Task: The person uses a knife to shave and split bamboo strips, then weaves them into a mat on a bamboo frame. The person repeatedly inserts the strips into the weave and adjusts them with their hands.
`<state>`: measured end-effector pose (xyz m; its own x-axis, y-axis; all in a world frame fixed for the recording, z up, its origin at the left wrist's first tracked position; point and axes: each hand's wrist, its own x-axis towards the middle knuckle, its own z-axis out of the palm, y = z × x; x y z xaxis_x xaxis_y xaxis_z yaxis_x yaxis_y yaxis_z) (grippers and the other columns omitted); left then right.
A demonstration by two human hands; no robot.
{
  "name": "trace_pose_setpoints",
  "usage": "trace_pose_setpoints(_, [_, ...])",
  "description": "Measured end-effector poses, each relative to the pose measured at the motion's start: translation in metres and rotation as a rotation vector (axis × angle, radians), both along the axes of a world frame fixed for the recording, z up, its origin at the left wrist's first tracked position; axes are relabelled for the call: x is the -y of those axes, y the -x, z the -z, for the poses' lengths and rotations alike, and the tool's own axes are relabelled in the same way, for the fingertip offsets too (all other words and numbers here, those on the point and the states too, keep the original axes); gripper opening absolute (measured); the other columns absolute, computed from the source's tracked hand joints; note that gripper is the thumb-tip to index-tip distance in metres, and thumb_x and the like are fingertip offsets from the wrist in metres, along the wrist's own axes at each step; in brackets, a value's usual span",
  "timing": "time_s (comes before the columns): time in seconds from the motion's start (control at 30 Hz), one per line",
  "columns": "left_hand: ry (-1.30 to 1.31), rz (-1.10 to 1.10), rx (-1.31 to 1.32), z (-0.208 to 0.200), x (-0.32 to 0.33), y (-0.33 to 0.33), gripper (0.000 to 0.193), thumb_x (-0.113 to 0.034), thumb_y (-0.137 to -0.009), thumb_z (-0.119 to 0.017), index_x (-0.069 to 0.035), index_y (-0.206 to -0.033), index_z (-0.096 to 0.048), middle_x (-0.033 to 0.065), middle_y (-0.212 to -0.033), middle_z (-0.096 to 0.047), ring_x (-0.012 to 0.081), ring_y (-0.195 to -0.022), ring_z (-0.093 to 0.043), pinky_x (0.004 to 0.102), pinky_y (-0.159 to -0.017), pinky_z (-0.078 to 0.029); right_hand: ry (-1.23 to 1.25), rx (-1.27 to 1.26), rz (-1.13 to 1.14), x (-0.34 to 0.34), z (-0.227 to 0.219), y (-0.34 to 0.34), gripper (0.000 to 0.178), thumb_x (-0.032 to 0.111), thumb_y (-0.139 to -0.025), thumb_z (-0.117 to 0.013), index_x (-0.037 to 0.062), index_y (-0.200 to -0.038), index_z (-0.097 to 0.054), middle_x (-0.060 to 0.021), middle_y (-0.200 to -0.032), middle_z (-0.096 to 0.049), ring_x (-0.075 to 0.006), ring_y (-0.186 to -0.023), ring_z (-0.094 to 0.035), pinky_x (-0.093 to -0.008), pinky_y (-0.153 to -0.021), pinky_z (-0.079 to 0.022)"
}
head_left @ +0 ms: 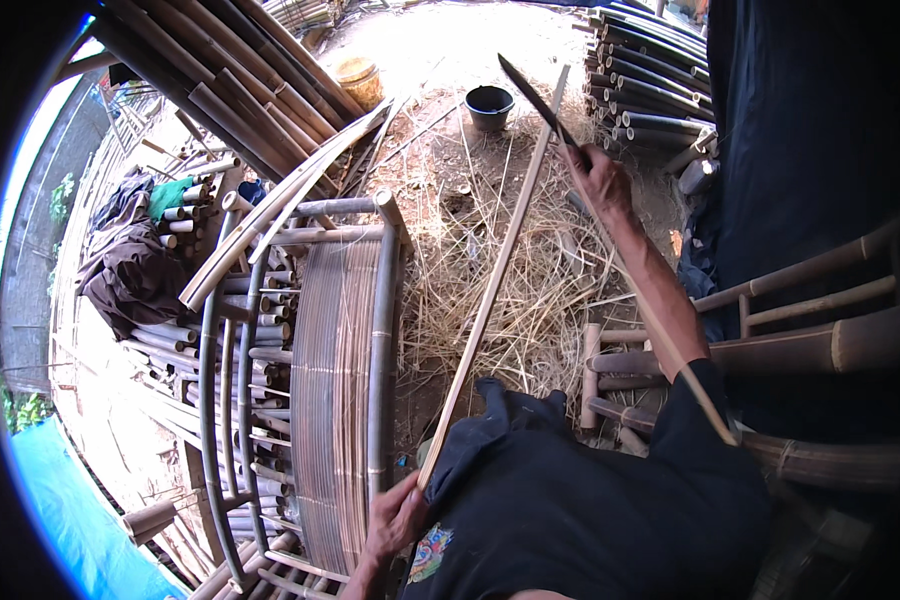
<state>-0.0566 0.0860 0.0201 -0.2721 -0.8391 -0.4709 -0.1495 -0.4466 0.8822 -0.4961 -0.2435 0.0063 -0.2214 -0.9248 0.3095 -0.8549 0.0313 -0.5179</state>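
My left hand (398, 514), low in the view, is closed round the near end of a long, narrow bamboo strip (492, 285). The strip slants up and away toward the right. Farther out, my right hand (604, 186) grips a knife (532, 96) with a dark, pointed blade. That blade crosses the strip near its far end; whether they touch, I cannot tell. A long pale shaft (668, 340) runs from my right hand back along the forearm, apparently the knife's handle. My right fingers are partly hidden.
A bamboo bench (382, 350) with a slatted surface stands at left, split bamboo lengths (260, 225) leaning across it. Shavings (510, 300) litter the ground ahead, near a black bucket (489, 108). Bamboo poles (660, 85) are stacked at far right; another bamboo frame (810, 350) stands at right.
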Motion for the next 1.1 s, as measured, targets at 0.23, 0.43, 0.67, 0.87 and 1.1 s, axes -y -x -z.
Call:
trace_pose_setpoints(0.23, [-0.094,-0.082,-0.024,-0.006,-0.044,-0.003,0.035,-0.021,-0.097,-0.054,0.003,-0.123,-0.059,-0.0077,-0.061,-0.048,0.0005,-0.052,-0.039,0.0183,-0.047,-0.029,0.024,-0.033,-0.052,0.047,0.013,0.077,0.066,0.065,-0.090,-0.044,0.0026,-0.084,-0.064,-0.0190,-0.067,-0.058,-0.0305,-0.065,-0.059,-0.0410,-0.059,-0.045])
trace_pose_setpoints(0.43, [-0.055,-0.177,0.045,0.023,-0.054,-0.013,0.034,-0.020,-0.097,-0.055,0.003,-0.121,-0.060,-0.0079,-0.061,-0.047,-0.0001,-0.052,-0.038,0.0186,-0.046,-0.028,0.151,-0.136,-0.337,0.033,0.007,0.020,0.058,0.062,-0.092,-0.044,0.0070,-0.086,-0.061,-0.0156,-0.064,-0.059,-0.0275,-0.060,-0.061,-0.0413,-0.054,-0.046])
trace_pose_setpoints(0.67, [0.061,-0.102,0.303,0.019,-0.061,-0.044,0.035,-0.027,-0.094,-0.058,0.000,-0.115,-0.064,0.0106,-0.078,-0.064,0.0125,-0.072,-0.059,0.0287,-0.067,-0.048,-0.147,1.279,0.164,0.062,0.078,0.071,0.059,0.072,-0.084,-0.048,0.0153,-0.067,-0.049,0.0024,-0.049,-0.044,-0.0108,-0.039,-0.045,-0.0264,-0.037,-0.038])
trace_pose_setpoints(0.87, [0.747,-0.657,0.323,0.007,0.014,-0.114,0.019,0.002,-0.090,-0.056,0.003,-0.108,-0.059,0.0060,-0.079,-0.058,0.0113,-0.060,-0.055,0.0233,-0.053,-0.045,-0.730,0.928,0.210,-0.041,0.201,-0.060,0.051,0.056,-0.082,-0.066,0.0068,-0.084,-0.053,-0.0060,-0.059,-0.055,-0.0145,-0.041,-0.052,-0.0289,-0.035,-0.043])
trace_pose_setpoints(1.1, [1.007,-1.223,0.009,-0.067,0.021,-0.214,0.033,-0.037,-0.102,-0.042,-0.005,-0.110,-0.049,0.0001,-0.069,-0.042,0.0041,-0.047,-0.027,0.0194,-0.040,-0.022,-1.122,0.945,-0.033,-0.127,0.237,-0.266,0.033,0.029,-0.082,-0.074,0.0027,-0.094,-0.056,-0.0091,-0.067,-0.062,-0.0121,-0.042,-0.053,-0.0274,-0.037,-0.046])
